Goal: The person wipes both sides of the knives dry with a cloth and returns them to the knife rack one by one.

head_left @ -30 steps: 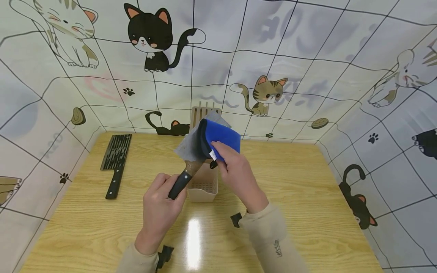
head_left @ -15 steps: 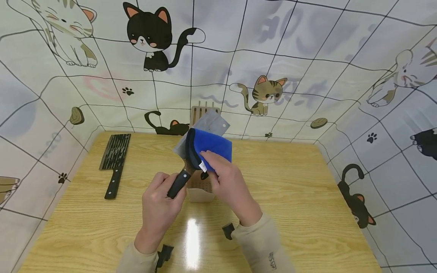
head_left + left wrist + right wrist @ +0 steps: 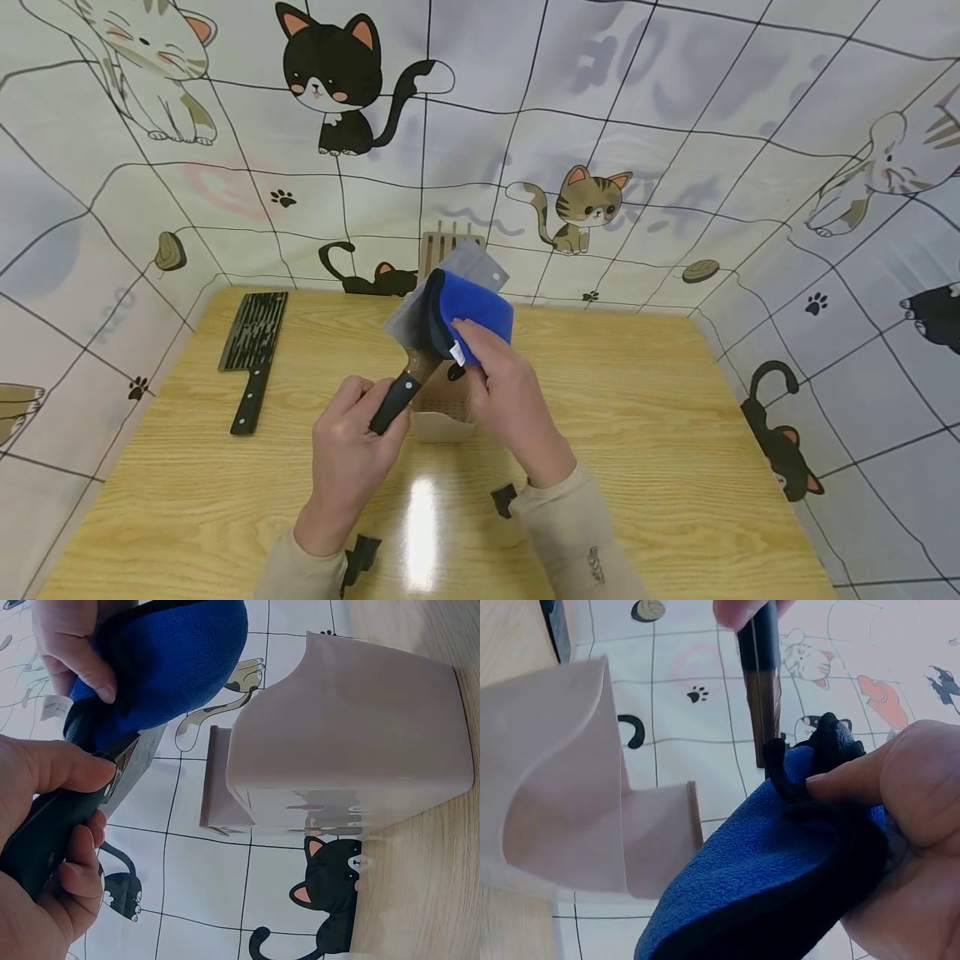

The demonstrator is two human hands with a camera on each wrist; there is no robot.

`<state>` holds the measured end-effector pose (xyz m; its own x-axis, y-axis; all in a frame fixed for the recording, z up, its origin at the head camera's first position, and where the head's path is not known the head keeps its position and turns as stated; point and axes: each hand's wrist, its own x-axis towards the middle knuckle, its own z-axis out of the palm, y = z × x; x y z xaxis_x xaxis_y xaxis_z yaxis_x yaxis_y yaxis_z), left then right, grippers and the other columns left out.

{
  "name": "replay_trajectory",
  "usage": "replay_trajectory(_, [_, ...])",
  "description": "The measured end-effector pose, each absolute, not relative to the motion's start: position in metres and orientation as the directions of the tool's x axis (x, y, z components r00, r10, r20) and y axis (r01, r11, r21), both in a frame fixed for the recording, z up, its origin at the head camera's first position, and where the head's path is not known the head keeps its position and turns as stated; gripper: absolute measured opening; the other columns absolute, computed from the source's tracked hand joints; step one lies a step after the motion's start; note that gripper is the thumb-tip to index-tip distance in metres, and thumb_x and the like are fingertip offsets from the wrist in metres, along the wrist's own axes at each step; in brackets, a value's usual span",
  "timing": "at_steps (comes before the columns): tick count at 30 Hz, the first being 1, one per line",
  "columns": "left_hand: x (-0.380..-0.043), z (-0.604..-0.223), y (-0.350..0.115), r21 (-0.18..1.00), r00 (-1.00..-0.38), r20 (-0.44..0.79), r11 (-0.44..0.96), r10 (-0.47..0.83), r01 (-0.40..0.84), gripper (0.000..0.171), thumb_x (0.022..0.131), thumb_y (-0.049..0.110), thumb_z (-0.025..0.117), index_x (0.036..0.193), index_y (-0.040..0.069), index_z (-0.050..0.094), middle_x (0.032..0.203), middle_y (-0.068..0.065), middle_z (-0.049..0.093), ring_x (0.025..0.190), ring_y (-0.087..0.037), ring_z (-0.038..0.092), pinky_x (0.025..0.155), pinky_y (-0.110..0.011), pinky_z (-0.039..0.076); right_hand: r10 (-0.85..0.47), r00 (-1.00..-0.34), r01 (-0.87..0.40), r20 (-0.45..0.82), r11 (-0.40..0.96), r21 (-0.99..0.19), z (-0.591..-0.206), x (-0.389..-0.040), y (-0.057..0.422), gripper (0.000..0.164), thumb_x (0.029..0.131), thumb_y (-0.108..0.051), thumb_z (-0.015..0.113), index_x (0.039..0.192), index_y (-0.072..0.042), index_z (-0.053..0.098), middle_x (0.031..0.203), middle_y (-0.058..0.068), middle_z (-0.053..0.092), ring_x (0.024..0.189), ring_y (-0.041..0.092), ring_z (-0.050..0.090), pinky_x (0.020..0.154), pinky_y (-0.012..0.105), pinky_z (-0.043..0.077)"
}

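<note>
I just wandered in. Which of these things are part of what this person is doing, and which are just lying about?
Seemingly in use:
cleaver, gripped by the left hand
blue cloth, held over the cleaver by the right hand

Apparently just there:
black-streaked knife, lying on the wooden table
beige holder, standing in neither hand's grip
cat-print sheet, behind

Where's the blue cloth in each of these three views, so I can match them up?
Head: the blue cloth is near the middle, in the right hand.
Left wrist: the blue cloth is at the upper left.
Right wrist: the blue cloth is at the lower middle.
Shared landmark: the beige container, just below the cloth in head, on the right in left wrist, on the left in right wrist.
</note>
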<state>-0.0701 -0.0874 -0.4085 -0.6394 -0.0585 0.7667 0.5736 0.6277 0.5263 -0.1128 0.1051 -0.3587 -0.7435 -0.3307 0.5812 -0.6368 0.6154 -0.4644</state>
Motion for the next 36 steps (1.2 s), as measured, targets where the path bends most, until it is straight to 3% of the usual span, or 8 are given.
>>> replay_trajectory(18, [-0.066, -0.408, -0.091, 0.527, -0.655, 0.755, 0.625, -0.034, 0.576, 0.013, 0.082, 0.0, 0.076, 0.094, 0.002, 0.079, 0.079, -0.006, 0.055, 0.058, -0.011, 0.049, 0.05, -0.022, 0.043, -0.294, -0.798, -0.549, 0.526, 0.716, -0.431, -0.341, -0.148, 0.125, 0.041, 0.097, 0.008, 0.06, 0.138, 0.005, 0.061, 0.137, 0.025, 0.063, 0.128, 0.04, 0.06, 0.105, 0.051, 0.05])
replay_trajectory(36, [-0.066, -0.408, -0.089, 0.497, -0.635, 0.772, 0.643, -0.022, 0.583, 0.012, 0.083, 0.001, 0.071, 0.093, 0.002, 0.078, 0.078, -0.006, 0.055, 0.057, -0.01, 0.046, 0.049, -0.021, 0.04, -0.324, -0.792, -0.537, 0.518, 0.774, -0.337, -0.338, -0.164, 0.128, 0.042, 0.094, 0.013, 0.06, 0.135, 0.006, 0.062, 0.136, 0.024, 0.064, 0.132, 0.038, 0.058, 0.108, 0.048, 0.047])
